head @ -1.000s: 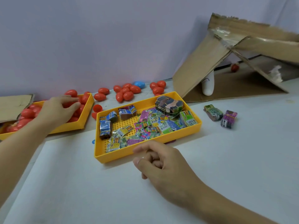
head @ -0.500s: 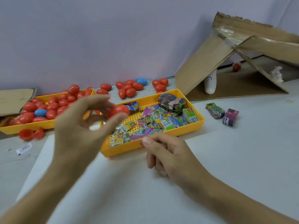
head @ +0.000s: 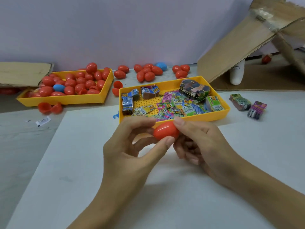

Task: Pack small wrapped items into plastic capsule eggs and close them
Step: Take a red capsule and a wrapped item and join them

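A closed red capsule egg is held above the white sheet, just in front of the near yellow tray. My left hand pinches its left end between thumb and fingers. My right hand grips its right end with the fingertips; the lower fingers are curled under, and what they may hold is hidden. The tray behind holds several small colourful wrapped items and banded bundles.
A second yellow tray at the left is full of red eggs with one blue. Loose red eggs and open halves lie behind. Two bundles sit right of the tray. Torn cardboard leans at the back right.
My left hand took a red egg from the left tray and carried it to the middle. My right hand rose to meet it, and both now hold the egg.
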A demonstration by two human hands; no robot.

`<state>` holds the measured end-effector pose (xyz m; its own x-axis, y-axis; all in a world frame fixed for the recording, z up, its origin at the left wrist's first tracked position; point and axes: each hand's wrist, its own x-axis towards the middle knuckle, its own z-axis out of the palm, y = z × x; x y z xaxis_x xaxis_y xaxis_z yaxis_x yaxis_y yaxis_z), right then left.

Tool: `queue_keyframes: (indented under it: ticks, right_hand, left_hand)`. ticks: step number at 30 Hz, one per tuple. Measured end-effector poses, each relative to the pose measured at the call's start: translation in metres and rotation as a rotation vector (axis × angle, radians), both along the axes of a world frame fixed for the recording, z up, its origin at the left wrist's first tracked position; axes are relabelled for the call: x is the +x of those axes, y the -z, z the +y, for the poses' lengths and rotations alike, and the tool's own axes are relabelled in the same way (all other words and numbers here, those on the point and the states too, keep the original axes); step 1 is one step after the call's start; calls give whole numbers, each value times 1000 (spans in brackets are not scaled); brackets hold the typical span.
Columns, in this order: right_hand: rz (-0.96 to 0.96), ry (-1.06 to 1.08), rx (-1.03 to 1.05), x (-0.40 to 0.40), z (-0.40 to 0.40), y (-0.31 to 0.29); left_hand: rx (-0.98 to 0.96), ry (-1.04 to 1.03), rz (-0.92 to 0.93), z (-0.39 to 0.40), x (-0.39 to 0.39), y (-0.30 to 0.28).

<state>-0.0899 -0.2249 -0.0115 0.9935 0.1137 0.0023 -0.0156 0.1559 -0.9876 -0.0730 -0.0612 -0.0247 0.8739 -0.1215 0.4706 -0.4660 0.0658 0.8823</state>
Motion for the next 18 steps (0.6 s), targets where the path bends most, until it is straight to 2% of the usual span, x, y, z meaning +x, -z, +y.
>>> queue_keyframes:
  ticks: [2,5,7,11,14,18]
  right_hand:
    - [-27,12,1,-2,-1,2]
    - [-96,10,-26,-5,-1,4]
    - [-129,-10,-60,-7,-1,5]
    - [-183,-10,-112,-7,-2,9]
    - [-207,15,-141,-5,-2,11]
    - [-164,20,-76,-5,-3,9]
  left_hand:
    - [-60,-27,169,0,-1,-1]
    - [-155,103,410,3,0,-4]
    - [-175,164,498,4,0,-5]
    - [-137,168,511,4,2,-5]
    - [-147,168,439,4,1,-5]
    - [-156,139,324,3,-1,-1]
